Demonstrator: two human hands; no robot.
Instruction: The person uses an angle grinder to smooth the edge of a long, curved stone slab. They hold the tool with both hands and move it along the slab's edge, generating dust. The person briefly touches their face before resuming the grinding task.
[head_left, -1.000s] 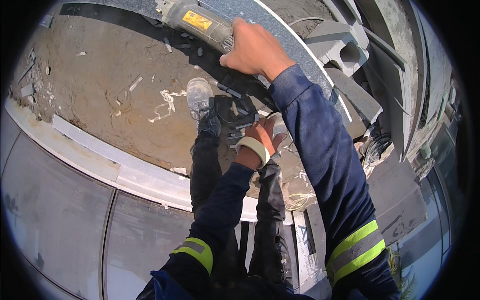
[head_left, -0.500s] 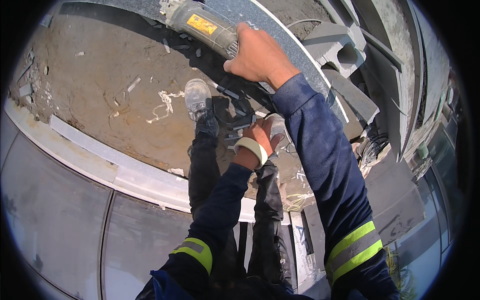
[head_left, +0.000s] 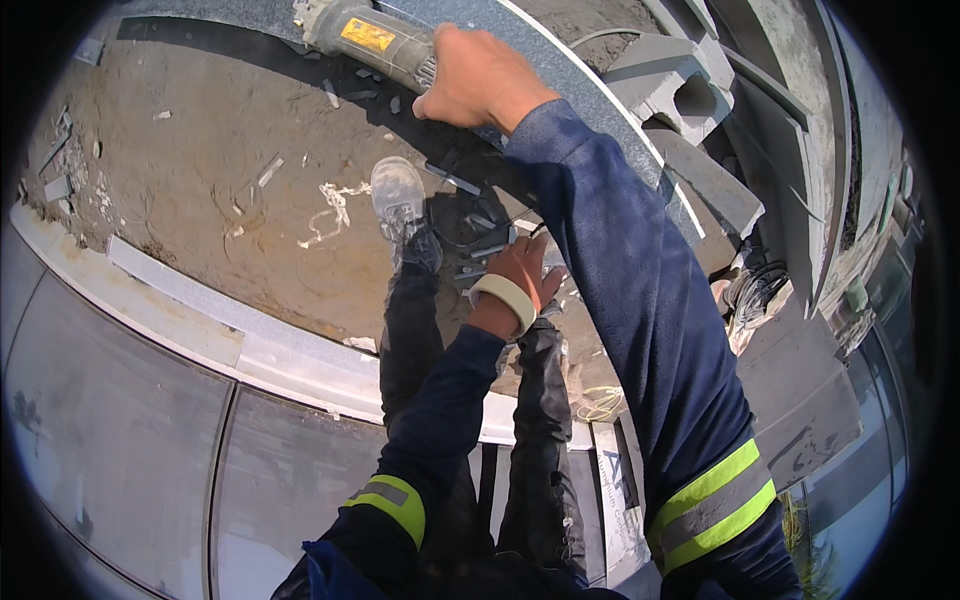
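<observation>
A dusty grey angle grinder (head_left: 385, 43) with a yellow label lies along the speckled grey stone slab (head_left: 592, 100) near the top of the view. My right hand (head_left: 485, 80) is closed round its rear end, the arm stretched far forward. The tool's front end is partly cut off by the upper edge, so its disc cannot be made out. Lower down, my left hand (head_left: 517, 275) rests by my right knee, fingers extended and thumb apart, with nothing visible in it. A cream roll of tape (head_left: 505, 303) sits round my left wrist like a bracelet.
Thin grey stone offcuts (head_left: 485, 225) litter the dirt beside my dusty shoe (head_left: 398, 190). A hollow concrete block (head_left: 690, 95) and leaning slabs (head_left: 790, 170) stand at the right. Along the left runs a pale ledge (head_left: 290, 350) bordering dark panels (head_left: 110, 400).
My right hand and the grinder have shifted left and slightly up along the slab. The left hand stays in nearly the same place.
</observation>
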